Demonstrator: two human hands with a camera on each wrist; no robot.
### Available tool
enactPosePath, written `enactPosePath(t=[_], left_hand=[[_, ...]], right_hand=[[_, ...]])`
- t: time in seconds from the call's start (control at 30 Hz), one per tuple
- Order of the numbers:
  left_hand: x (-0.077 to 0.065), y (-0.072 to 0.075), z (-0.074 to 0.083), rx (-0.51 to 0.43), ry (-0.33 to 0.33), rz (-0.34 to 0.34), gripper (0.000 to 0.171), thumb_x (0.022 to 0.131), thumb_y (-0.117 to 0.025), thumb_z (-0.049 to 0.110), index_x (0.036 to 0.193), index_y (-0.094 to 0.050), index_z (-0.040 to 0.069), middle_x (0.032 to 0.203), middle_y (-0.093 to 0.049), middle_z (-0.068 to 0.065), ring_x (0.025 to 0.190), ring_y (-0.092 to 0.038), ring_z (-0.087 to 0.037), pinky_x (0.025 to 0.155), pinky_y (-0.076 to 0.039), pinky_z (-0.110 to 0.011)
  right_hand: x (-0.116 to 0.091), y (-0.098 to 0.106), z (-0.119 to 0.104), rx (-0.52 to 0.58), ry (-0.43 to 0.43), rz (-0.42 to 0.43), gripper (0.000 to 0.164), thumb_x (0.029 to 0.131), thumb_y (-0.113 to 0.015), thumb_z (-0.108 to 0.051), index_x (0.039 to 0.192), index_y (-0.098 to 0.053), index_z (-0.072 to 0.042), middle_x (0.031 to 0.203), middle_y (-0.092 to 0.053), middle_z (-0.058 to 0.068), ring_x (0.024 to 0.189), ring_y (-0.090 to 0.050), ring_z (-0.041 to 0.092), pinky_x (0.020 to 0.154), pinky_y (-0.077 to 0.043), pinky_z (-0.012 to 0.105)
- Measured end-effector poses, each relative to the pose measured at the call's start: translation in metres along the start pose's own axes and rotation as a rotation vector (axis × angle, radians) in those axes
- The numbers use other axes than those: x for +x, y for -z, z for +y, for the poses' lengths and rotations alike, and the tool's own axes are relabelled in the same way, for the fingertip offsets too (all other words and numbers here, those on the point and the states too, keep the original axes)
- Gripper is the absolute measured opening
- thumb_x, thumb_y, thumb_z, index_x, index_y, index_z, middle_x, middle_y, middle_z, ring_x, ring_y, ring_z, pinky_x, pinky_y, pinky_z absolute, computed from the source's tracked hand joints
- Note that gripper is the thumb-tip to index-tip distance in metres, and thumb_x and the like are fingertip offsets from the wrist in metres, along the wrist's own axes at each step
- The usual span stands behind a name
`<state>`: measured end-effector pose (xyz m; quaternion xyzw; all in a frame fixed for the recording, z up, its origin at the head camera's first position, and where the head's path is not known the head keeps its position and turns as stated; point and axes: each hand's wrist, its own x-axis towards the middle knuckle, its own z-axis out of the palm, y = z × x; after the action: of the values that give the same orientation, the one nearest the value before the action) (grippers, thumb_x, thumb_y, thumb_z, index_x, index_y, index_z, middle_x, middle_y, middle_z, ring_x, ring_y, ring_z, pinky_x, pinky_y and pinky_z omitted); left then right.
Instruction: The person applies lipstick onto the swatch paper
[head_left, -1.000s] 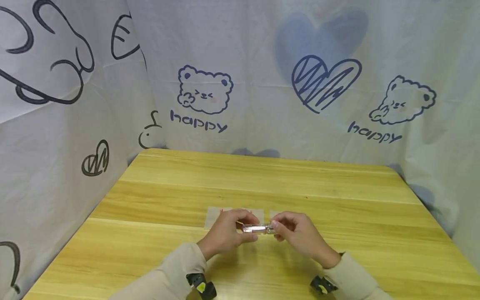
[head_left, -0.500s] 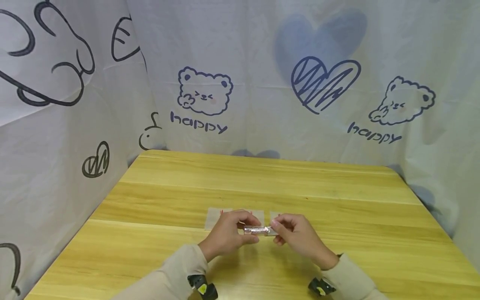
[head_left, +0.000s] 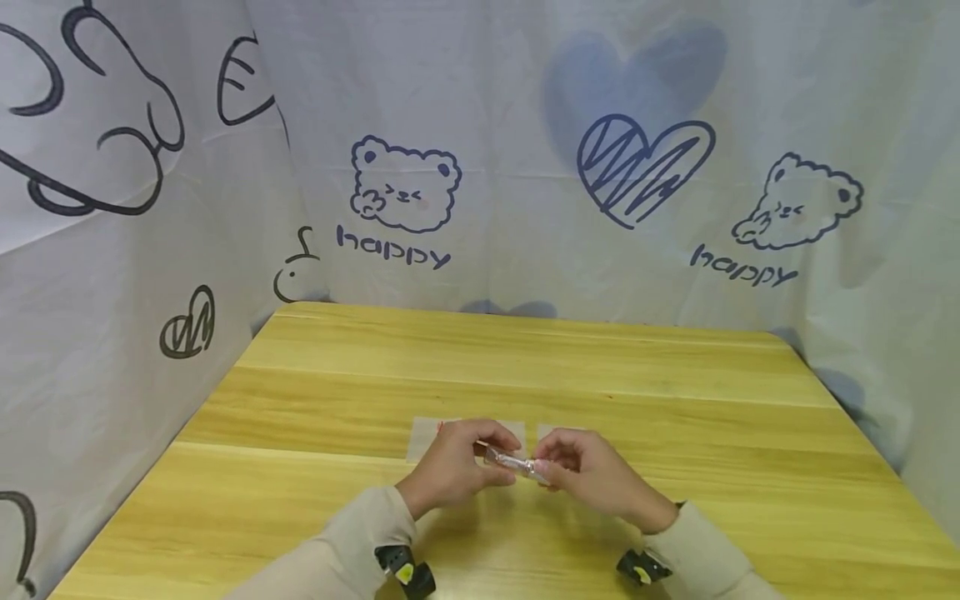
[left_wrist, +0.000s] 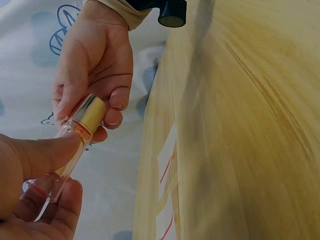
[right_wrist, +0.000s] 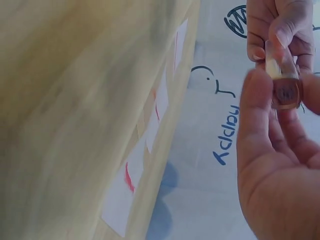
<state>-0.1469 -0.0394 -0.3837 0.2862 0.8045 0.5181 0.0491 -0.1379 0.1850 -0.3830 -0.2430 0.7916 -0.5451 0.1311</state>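
A small lipstick-like tube [head_left: 512, 460], clear along its body with a shiny gold section [left_wrist: 91, 114], is held above the table between both hands. My left hand [head_left: 448, 468] pinches the clear body with thumb and fingers, from the left. From the other side my right hand [head_left: 603, 477] holds the gold end between thumb and fingertips. Seen in the right wrist view, the tube's squarish end [right_wrist: 286, 94] faces the camera, with a small mark on it. Fingers cover part of the tube, and whether its two parts are separated cannot be told.
Behind the hands, white paper pieces [head_left: 422, 440] lie in a row on the wooden table [head_left: 480, 358]. Red strokes [right_wrist: 128, 177] mark them. White curtains [head_left: 517, 250] with drawings hang at the back and sides. Each wrist carries a black camera [head_left: 643, 568].
The tube, roughly level before, now tilts with its right end lower and nearer the wearer. My right fingers have shifted slightly on that end; my left hand stays nearly still.
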Motion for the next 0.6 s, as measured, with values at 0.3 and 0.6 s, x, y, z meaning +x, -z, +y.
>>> enactPosePath(t=[0.3,0.6], left_hand=[[0.001,0.003,0.002,0.062,0.005,-0.014,0.039,0.079,-0.079,0.004,0.116,-0.065,0.004,0.112,-0.065,-0.006,0.097,-0.061,-0.019,0.084,-0.052,-0.033],[-0.001,0.017,-0.01,0.175,0.015,0.052,0.041,0.09,-0.071,0.014,0.126,-0.058,0.0,0.118,-0.061,-0.012,0.105,-0.059,-0.031,0.085,-0.051,-0.04]], right_hand=[[0.001,0.003,-0.002,0.043,-0.037,-0.182,0.036,0.094,-0.063,-0.004,0.127,-0.054,0.008,0.103,-0.056,0.014,0.084,-0.064,0.03,0.071,-0.055,0.033],[0.001,0.01,0.013,-0.049,-0.053,0.016,0.032,0.093,-0.062,-0.001,0.123,-0.055,0.007,0.11,-0.059,0.014,0.094,-0.06,0.024,0.078,-0.053,0.028]])
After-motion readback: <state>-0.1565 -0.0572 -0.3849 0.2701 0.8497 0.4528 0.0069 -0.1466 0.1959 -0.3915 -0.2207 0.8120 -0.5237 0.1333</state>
